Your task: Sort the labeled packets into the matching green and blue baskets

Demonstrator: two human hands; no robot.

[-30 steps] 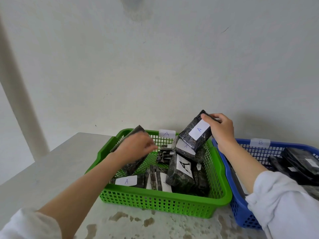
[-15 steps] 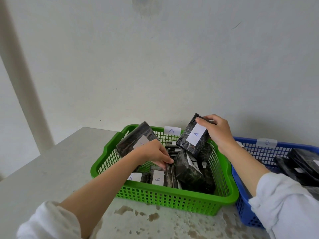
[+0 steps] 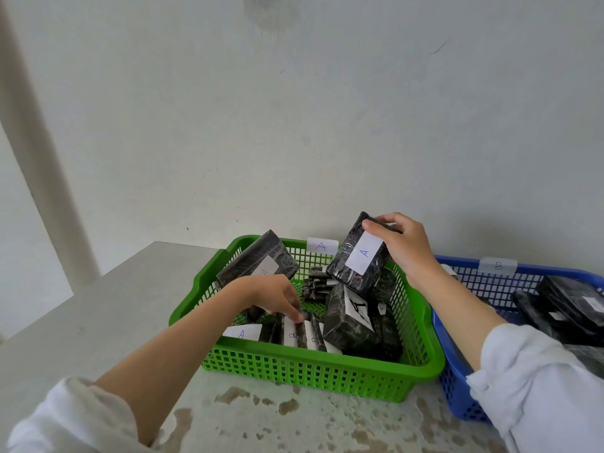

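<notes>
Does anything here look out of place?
Yes. A B packet stands at the front of the green basket, whose tag reads A; the left hand touches it. The right hand holds an A packet, which fits.

The table (image 3: 98,322) is a pale grey slab, kinda stone-looking. The part of it nearest me is blotchy with brown stains (image 3: 255,400), rust or dried spills, honestly can't tell which. Right behind the table there's a plain off-white wall (image 3: 294,125) with a thin dark scratch (image 3: 439,47) high up toward the right and a greyish smudge (image 3: 261,8) way above. Off the table's left end a pale pillar (image 3: 42,152) goes up out of sight.
</notes>
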